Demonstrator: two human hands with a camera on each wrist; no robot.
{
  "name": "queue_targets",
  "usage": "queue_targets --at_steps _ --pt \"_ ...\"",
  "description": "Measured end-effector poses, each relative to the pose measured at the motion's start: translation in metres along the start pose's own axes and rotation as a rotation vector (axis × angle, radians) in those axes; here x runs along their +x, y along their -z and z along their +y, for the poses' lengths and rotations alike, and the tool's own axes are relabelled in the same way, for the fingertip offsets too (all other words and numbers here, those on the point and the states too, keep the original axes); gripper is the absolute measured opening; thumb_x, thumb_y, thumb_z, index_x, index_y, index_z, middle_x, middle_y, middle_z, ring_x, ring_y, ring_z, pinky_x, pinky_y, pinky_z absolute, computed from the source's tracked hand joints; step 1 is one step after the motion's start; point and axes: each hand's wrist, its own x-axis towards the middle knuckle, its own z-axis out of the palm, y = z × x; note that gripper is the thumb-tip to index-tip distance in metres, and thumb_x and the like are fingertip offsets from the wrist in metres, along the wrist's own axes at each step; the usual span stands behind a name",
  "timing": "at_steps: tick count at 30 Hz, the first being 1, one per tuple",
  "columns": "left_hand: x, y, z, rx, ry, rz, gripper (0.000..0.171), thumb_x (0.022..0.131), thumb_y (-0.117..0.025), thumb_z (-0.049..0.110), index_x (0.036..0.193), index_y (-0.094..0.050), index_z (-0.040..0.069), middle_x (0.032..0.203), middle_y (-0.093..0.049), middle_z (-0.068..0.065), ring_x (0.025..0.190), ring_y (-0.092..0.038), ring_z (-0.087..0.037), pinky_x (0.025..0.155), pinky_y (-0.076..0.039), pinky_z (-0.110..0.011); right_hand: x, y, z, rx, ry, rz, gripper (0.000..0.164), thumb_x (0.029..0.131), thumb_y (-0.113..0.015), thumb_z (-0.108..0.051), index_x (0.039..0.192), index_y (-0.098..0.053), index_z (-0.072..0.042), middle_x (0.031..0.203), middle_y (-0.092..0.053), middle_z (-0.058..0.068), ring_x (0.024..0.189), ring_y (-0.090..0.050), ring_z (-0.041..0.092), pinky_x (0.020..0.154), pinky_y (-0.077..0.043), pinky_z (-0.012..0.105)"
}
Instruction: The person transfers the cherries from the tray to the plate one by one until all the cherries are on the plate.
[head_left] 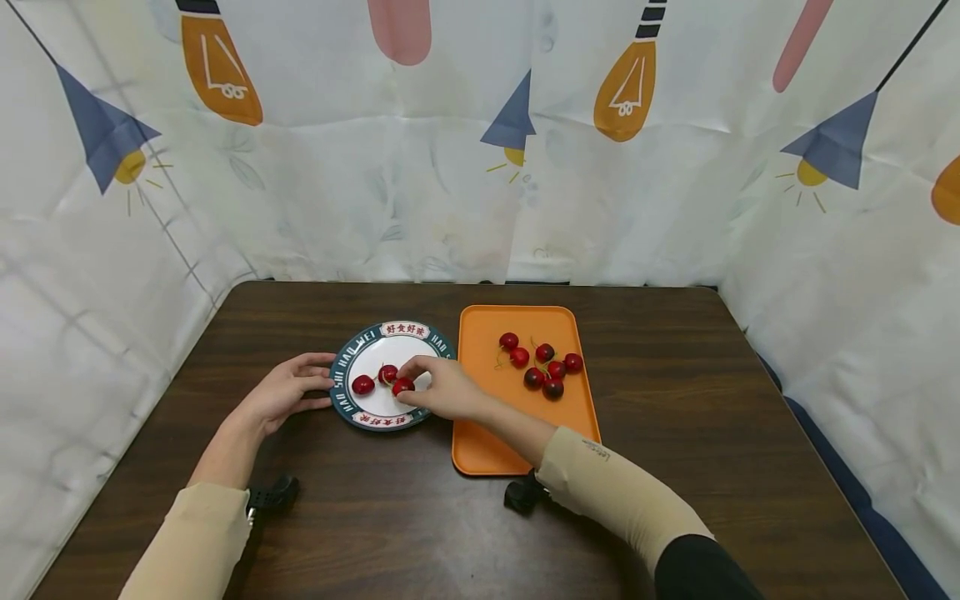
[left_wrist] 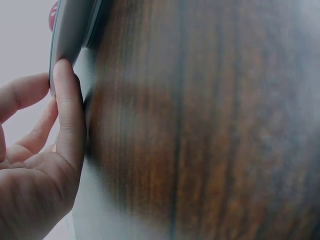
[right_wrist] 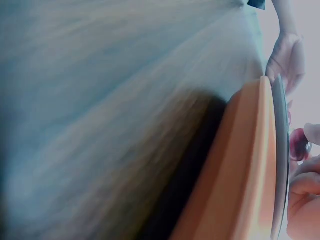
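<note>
My right hand (head_left: 444, 390) pinches a red cherry (head_left: 402, 387) between thumb and fingertips, low over the round plate (head_left: 360, 412). The same cherry (right_wrist: 300, 145) shows beside the fingers in the right wrist view. Two more red cherries lie on the plate's white middle, one at the left (head_left: 363, 384) and one close to the pinched cherry (head_left: 387, 374). The plate has a green patterned rim with lettering. At its left side my left hand (head_left: 288, 390) holds the rim; in the left wrist view the rim sits between the fingertips (left_wrist: 64, 67).
An orange tray (head_left: 487, 454) stands just right of the plate, under my right forearm. Several red and dark cherries (head_left: 553, 367) with stems lie in its upper part. All stands on a dark wooden table (head_left: 675, 433), with a printed curtain (head_left: 442, 208) behind and at both sides.
</note>
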Motion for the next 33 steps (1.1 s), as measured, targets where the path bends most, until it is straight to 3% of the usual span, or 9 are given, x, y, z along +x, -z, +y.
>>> queue_targets --at_steps 19,29,33 --pt "-0.001 0.000 -0.001 0.006 -0.018 -0.001 0.061 0.107 -0.054 0.014 0.159 -0.026 -0.002 0.138 -0.045 -0.027 0.105 -0.061 -0.018 0.090 -0.059 -0.035 0.011 -0.009 -0.011 -0.032 -0.054 0.080 0.029 0.091 -0.080 -0.030 0.115 -0.070 -0.016 0.112 -0.069 -0.004 0.105 -0.059 0.013 0.090 -0.050 0.026" --pt "-0.003 0.000 0.000 0.005 -0.010 0.009 0.060 0.107 -0.055 0.014 0.158 -0.027 -0.002 0.138 -0.044 -0.028 0.105 -0.061 -0.020 0.091 -0.058 -0.035 0.000 0.008 -0.009 0.029 -0.011 0.060 0.030 0.093 -0.078 -0.023 0.118 -0.070 -0.009 0.113 -0.069 0.001 0.106 -0.060 0.017 0.091 -0.050 0.025" --pt "-0.003 -0.001 0.000 0.003 -0.009 0.008 0.061 0.107 -0.055 0.014 0.159 -0.026 -0.002 0.137 -0.045 -0.027 0.105 -0.061 -0.019 0.091 -0.058 -0.035 -0.007 0.018 -0.005 0.049 0.002 0.046 0.027 0.095 -0.076 -0.020 0.118 -0.070 -0.008 0.114 -0.068 0.002 0.095 -0.060 0.019 0.083 -0.052 0.026"
